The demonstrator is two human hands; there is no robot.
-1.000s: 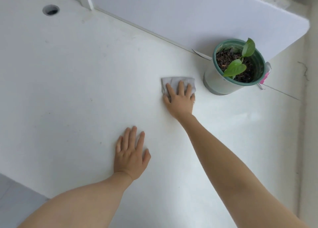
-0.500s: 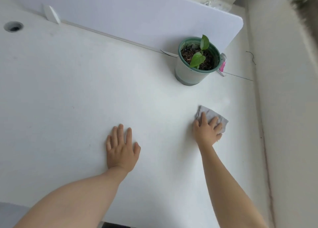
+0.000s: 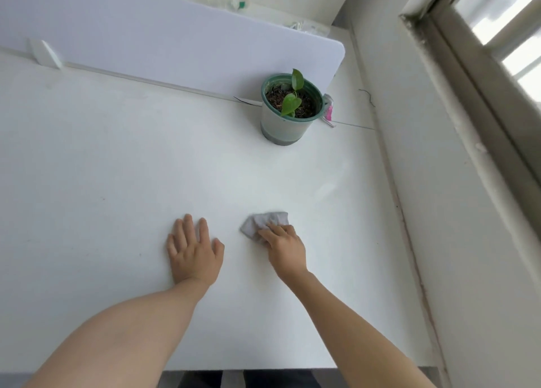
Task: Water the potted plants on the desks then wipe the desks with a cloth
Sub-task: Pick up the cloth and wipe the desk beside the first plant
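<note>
A small grey cloth (image 3: 265, 221) lies on the white desk (image 3: 117, 168), near its front middle. My right hand (image 3: 282, 248) presses down on the cloth, fingers slightly bent over its near edge. My left hand (image 3: 194, 251) rests flat on the desk with spread fingers, a short way left of the cloth. A potted plant (image 3: 289, 109) in a green-rimmed pale pot with a few green leaves stands at the back right, against the divider.
A white divider panel (image 3: 175, 36) runs along the desk's far edge. A wall (image 3: 439, 182) and a window frame (image 3: 483, 65) close off the right side. A pink-tipped object (image 3: 329, 110) sits behind the pot. Bottles (image 3: 231, 1) lie beyond the divider.
My right hand has swept the cloth from beside the pot to the right, then back toward the front middle near my left hand. My left hand stayed planted flat.
</note>
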